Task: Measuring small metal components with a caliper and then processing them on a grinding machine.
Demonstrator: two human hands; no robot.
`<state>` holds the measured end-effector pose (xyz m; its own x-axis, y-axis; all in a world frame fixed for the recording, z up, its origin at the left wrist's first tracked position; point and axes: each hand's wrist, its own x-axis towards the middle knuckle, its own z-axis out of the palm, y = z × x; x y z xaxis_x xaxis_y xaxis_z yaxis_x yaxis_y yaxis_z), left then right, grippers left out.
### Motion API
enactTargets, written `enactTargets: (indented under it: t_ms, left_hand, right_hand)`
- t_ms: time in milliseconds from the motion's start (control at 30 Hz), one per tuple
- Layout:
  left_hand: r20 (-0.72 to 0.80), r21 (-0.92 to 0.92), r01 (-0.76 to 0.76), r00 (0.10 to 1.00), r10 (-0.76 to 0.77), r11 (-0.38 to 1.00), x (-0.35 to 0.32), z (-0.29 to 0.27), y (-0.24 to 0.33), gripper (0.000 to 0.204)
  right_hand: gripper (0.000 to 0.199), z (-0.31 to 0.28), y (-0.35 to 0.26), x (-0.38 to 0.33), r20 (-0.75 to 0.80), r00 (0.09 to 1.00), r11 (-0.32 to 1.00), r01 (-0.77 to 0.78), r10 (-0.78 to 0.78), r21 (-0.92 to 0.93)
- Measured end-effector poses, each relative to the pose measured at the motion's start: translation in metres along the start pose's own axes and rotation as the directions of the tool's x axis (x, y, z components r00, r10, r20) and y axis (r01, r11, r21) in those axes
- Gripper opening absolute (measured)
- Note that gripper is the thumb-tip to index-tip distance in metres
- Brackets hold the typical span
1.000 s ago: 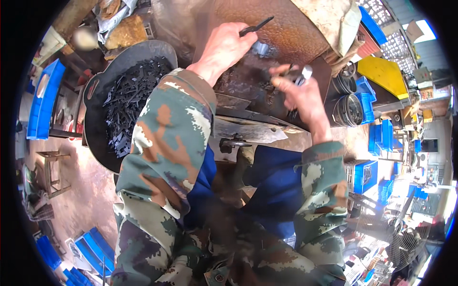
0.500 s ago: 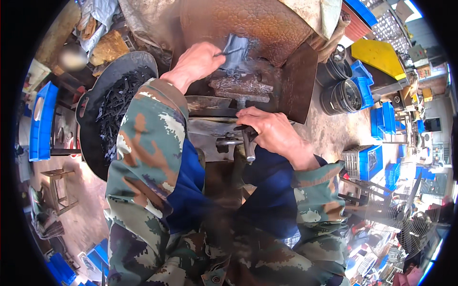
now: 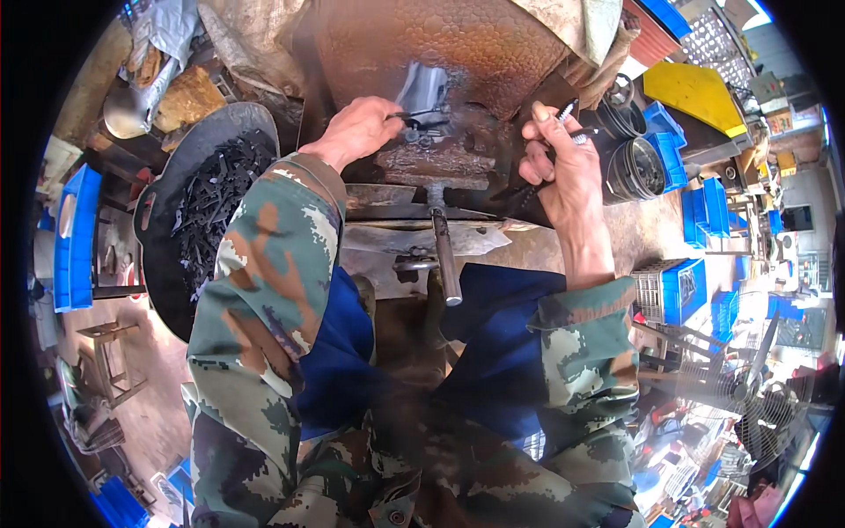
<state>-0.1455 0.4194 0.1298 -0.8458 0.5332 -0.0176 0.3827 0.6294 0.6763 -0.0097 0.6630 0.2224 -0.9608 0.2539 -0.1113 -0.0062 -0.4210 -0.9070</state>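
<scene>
At the machine's worn dark metal block [image 3: 431,163], my left hand [image 3: 359,132] is closed with its fingertips pinching a thin dark strip [image 3: 409,119]. A pale blurred patch lies just beyond that strip. To the right, raised over the machine's right side, my right hand [image 3: 568,167] is closed, palm turned up, around slim dark pieces [image 3: 581,135]. Their ends look striped; their exact kind is unclear. A round steel lever [image 3: 447,260] points toward me between my forearms, untouched by either hand. Left of my left arm stands a big black pan [image 3: 255,123] heaped with dark strips [image 3: 224,189].
A brown stained guard [image 3: 431,40] rises behind the block. Black buckets [image 3: 635,170] and a yellow panel [image 3: 694,97] stand at the right. Blue bins [image 3: 77,238] line the left, with a wooden stool [image 3: 110,352] on the floor. A fan [image 3: 761,405] stands at lower right.
My right hand has let go of the steel lever and moved up and right, now holding dark pieces. My left hand has shifted slightly down and left, still pinching the strip.
</scene>
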Motion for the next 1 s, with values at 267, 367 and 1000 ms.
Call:
enactTargets:
  t_ms: [267, 367, 1000]
  left_hand:
    - [0.043, -0.592, 0.031, 0.999, -0.007, 0.805, -0.018, -0.020, 0.079, 0.027]
    - [0.036, -0.679, 0.010, 0.999, 0.019, 0.734, -0.030, -0.025, 0.096, 0.029]
    - [-0.019, -0.465, 0.227, 0.964, -0.266, 0.856, 0.000, -0.009, 0.006, 0.032]
  right_hand:
    - [0.012, 0.007, 0.020, 0.018, -0.036, 0.999, 0.982, -0.006, 0.013, 0.188]
    - [0.014, 0.027, 0.025, 0.011, -0.028, 1.000, 0.982, -0.007, 0.012, 0.189]
    - [0.019, 0.038, 0.030, 0.008, -0.022, 0.994, 0.992, 0.105, -0.107, -0.072]
